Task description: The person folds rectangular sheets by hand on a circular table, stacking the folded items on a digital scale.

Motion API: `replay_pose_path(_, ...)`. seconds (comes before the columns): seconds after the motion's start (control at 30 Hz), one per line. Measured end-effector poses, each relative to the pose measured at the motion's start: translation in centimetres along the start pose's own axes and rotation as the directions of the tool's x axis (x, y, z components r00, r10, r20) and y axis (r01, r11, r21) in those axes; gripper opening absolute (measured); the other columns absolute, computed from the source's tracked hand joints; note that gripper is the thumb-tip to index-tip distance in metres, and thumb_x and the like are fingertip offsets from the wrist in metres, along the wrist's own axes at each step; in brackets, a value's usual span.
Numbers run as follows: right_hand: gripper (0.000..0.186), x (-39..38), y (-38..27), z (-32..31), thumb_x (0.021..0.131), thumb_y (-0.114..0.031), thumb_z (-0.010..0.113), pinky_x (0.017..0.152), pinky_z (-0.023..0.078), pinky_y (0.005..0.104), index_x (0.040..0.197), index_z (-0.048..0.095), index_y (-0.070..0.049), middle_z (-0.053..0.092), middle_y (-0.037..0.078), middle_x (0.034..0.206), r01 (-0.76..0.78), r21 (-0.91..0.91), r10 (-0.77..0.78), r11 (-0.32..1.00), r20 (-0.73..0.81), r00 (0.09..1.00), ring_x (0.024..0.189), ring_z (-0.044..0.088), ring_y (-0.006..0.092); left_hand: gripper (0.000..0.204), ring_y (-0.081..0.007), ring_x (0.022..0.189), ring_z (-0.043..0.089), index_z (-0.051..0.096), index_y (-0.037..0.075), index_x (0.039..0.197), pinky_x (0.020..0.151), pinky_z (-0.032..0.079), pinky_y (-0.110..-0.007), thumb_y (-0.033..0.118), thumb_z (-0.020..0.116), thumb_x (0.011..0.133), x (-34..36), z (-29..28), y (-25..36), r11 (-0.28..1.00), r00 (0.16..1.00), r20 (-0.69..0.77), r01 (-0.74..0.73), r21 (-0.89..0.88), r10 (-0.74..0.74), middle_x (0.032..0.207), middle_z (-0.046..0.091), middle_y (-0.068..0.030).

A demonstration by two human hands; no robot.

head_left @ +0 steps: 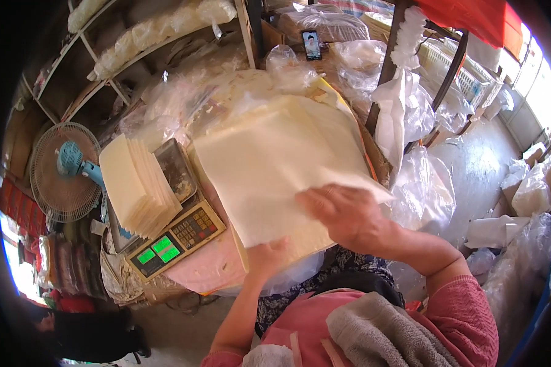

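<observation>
A large stack of thin cream sheets (pixel 275 153) lies on the table in front of me, its top sheet spread wide. My right hand (pixel 346 214) rests on the top sheet near its right side, fingers stretched out and somewhat blurred. At the stack's near edge is my left hand (pixel 267 257), thumb side up, closed on the sheet's edge; its other fingers are mostly hidden. To the left, a folded pile of similar cream sheets (pixel 138 183) sits on a digital scale (pixel 193 229) with a lit green display.
A fan (pixel 67 171) stands beyond the scale at left. Shelves (pixel 147 46) with wrapped bundles rise behind. A phone (pixel 311 45) leans at the back. Posts (pixel 389 67) and clear plastic bags (pixel 422 189) are close on the right. Pink cloth (pixel 208 266) covers the near table edge.
</observation>
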State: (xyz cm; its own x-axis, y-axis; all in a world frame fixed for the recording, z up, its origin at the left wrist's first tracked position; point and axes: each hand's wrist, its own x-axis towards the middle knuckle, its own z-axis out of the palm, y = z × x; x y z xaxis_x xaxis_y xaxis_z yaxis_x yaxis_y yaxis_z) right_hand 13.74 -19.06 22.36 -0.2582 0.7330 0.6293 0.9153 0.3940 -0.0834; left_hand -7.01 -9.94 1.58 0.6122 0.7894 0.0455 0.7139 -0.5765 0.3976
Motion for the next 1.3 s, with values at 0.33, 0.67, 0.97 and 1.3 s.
replay_pose_path(0.33,0.055,-12.4,1.3,6.2,0.079,-0.017,0.059,0.107,0.035,0.0572,0.133,0.053,-0.005,0.055,0.014,0.132,0.04,0.094,-0.07,0.995,0.354,0.933,0.127,0.051,0.0306,0.031,-0.0337,0.125,0.054,0.066,0.004,0.112,0.11,0.034,-0.05,-0.001,0.063,0.082,1.4,-5.5,-4.0,0.874,0.854,-0.211,-0.486,0.0,0.475,0.125,0.062,-0.0144)
replay_pose_path(0.67,0.035,-12.4,10.4,-5.0,0.081,-0.012,0.078,0.096,0.048,0.0379,0.114,0.07,-0.004,0.073,0.006,0.109,-0.7,0.612,0.327,0.368,0.619,0.714,0.108,0.063,0.0178,0.015,-0.0141,0.09,0.068,0.071,-0.002,0.103,0.08,0.053,-0.027,0.003,0.059,0.094,-0.2,-5.9,-7.5,0.703,0.981,-0.178,-0.181,-0.688,0.078,0.1,0.073,-0.0087)
replay_pose_path(0.97,0.032,-18.0,12.3,4.1,0.086,-0.015,0.07,0.117,0.026,0.0515,0.118,0.069,-0.016,0.067,0.0,0.126,-0.512,0.49,0.248,0.705,0.506,0.826,0.124,0.058,0.0226,0.016,-0.0147,0.088,0.069,0.072,0.0,0.104,0.078,0.054,-0.028,0.005,0.061,0.094,-1.0,-6.6,-5.2,0.762,0.992,-0.129,-0.077,-0.643,-0.008,0.096,0.074,-0.0091)
replay_pose_path(1.3,0.034,-18.8,13.5,8.5,0.086,-0.033,0.072,0.057,0.045,0.0384,0.087,0.067,0.0,0.063,0.016,0.069,-0.84,0.349,0.759,0.416,0.376,0.532,0.06,0.06,0.0231,0.018,-0.0175,0.075,0.067,0.068,-0.002,0.103,0.069,0.052,-0.03,0.008,0.067,0.089,1.2,-6.2,-4.6,0.854,0.949,-0.286,-0.038,-0.519,-0.132,0.082,0.071,-0.0093)
